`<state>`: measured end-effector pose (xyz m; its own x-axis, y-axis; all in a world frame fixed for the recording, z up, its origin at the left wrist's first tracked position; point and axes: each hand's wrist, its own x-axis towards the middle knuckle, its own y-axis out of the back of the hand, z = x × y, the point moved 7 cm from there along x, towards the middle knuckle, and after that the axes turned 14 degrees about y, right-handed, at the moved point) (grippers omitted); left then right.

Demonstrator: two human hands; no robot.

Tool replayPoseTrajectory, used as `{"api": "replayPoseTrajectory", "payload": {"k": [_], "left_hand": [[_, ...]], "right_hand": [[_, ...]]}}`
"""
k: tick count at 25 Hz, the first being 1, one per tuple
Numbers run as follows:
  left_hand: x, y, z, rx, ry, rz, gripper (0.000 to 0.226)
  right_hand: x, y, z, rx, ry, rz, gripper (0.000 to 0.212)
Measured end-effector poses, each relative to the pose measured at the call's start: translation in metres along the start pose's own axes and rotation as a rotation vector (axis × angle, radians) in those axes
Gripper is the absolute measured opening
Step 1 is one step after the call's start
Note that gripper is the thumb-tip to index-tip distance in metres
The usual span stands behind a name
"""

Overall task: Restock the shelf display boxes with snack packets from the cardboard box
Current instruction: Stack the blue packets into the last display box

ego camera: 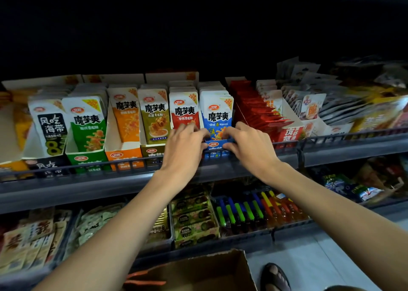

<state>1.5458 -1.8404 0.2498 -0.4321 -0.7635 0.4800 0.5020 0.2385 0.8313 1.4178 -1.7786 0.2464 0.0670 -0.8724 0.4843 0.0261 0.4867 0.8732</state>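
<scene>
A blue display box stands on the upper shelf, packed with white-and-blue snack packets. My left hand grips the box's left front edge, its fingers curled over the rim. On the other side my right hand grips the right front edge the same way. Left of it stand a red box of red packets, then olive, orange and green ones. The open cardboard box sits on the floor below my arms; its inside is dark.
A dark wire rail runs along the shelf front. Red packets and grey pouches fill the shelf to the right. The lower shelf holds boxed snacks and coloured tubes. A sandalled foot stands on the tiled floor.
</scene>
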Motion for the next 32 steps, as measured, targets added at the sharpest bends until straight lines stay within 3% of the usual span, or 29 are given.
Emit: {"api": "replayPoseTrajectory", "payload": {"k": [4, 7, 12, 19, 23, 27, 32], "left_hand": [[-0.004, 0.021, -0.033, 0.073, 0.044, 0.109, 0.041], [-0.006, 0.017, -0.046, 0.120, 0.053, 0.035, 0.032], [-0.004, 0.004, -0.051, -0.146, 0.105, -0.078, 0.024], [0.002, -0.005, -0.061, -0.179, 0.109, -0.079, 0.017], [-0.010, 0.013, -0.050, -0.065, 0.007, -0.047, 0.028], [-0.015, 0.039, -0.079, -0.006, 0.026, 0.063, 0.046], [-0.016, 0.045, -0.112, 0.152, 0.058, 0.045, 0.027]], "right_hand": [[0.013, 0.000, -0.036, 0.057, 0.137, 0.013, 0.032], [0.031, -0.013, -0.054, 0.000, 0.132, -0.086, 0.035], [0.038, -0.018, -0.052, 0.003, 0.076, -0.134, 0.024], [0.038, -0.020, -0.053, 0.006, 0.059, -0.124, 0.021], [0.039, -0.016, -0.056, 0.000, 0.043, -0.131, 0.024], [0.047, -0.004, -0.086, 0.030, 0.128, 0.008, 0.041], [0.066, -0.026, -0.115, 0.002, 0.127, -0.099, 0.040]]}}
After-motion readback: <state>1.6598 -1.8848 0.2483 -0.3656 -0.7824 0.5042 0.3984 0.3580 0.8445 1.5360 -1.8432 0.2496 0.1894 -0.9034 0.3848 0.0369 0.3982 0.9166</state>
